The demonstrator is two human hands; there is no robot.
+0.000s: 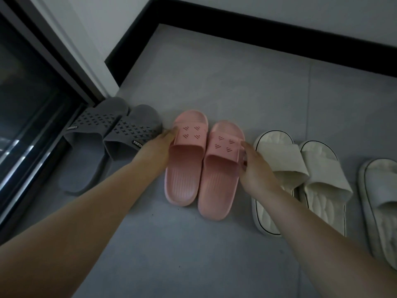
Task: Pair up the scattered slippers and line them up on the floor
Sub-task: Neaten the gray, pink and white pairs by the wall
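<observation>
pink plastic slipper pair [202, 164], mid-row on grey tiled floor [193, 254]: left hand [159, 151] and right hand [256, 168] flat against outer sides, fingers together, not gripping.

You see the grey slippers [103, 138] paired at left, the pink slippers [199, 160] side by side at centre, the cream slippers [300, 175] right, toes toward the wall.

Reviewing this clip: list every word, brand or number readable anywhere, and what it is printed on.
Right grey slipper, black strap tag: white capitals seen upside down, partly covered by the left hand; only roughly "...GSMA" shows, not reliably readable.
Left grey slipper, black strap tag: lettering too small and blurred to read.
Pink slippers: dash patterns only, no text.
</observation>
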